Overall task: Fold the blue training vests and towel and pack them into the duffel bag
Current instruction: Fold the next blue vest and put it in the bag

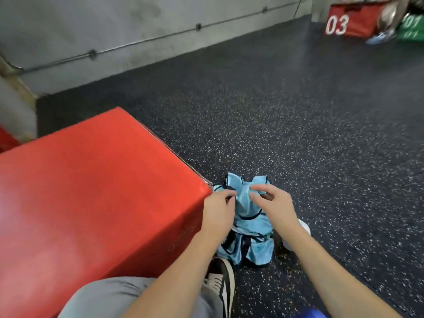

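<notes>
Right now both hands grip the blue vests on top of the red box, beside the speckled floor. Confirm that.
Not quite. In the head view the left hand and right hand grip the blue vests beside the red box, over the speckled floor, not on top of it.

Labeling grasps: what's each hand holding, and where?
Left hand pinches the blue vest at its upper edge; right hand pinches the top too.

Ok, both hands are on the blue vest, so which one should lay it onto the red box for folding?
Left, probably. The left hand pinches the blue vest right beside the red box corner, while the right hand holds the side farther from it.
</notes>
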`<control>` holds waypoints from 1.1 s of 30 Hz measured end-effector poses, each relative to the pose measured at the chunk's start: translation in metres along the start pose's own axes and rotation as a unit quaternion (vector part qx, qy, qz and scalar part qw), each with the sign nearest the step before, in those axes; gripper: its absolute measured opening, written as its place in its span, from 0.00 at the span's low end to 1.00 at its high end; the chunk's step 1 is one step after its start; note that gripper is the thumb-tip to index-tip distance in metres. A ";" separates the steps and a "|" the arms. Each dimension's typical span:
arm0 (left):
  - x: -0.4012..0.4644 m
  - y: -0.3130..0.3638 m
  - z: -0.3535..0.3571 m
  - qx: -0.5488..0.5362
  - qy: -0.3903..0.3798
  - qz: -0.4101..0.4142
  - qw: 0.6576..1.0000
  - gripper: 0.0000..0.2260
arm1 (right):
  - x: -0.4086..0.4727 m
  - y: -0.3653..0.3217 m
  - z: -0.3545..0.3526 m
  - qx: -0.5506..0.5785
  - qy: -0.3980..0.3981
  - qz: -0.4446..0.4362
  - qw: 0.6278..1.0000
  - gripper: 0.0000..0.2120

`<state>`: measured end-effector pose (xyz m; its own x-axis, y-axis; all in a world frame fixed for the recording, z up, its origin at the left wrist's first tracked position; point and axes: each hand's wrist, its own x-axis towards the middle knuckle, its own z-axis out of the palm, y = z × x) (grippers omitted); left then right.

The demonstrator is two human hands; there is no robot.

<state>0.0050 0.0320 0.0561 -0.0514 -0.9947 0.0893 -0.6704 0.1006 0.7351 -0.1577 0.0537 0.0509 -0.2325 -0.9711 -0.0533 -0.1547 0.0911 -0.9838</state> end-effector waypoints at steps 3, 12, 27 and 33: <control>0.006 0.027 -0.043 -0.007 0.044 0.019 0.999 0.10 | 0.001 -0.044 0.005 0.002 -0.001 -0.047 0.999 0.06; 0.022 0.098 -0.215 -0.046 0.206 0.047 0.976 0.09 | 0.004 -0.221 0.040 -0.001 -0.048 -0.213 0.976 0.09; -0.037 0.182 -0.534 0.054 0.447 0.136 0.883 0.09 | -0.067 -0.525 0.171 -0.027 -0.130 -0.445 0.886 0.12; -0.083 0.195 -0.624 0.065 0.513 0.147 0.843 0.08 | -0.109 -0.601 0.229 -0.032 -0.150 -0.507 0.848 0.20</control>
<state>0.3403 0.1483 0.6120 0.3936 -0.3788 0.8376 -0.8188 0.2697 0.5068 0.1807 0.0542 0.6088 0.3047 -0.5680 0.7645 -0.1834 -0.8227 -0.5381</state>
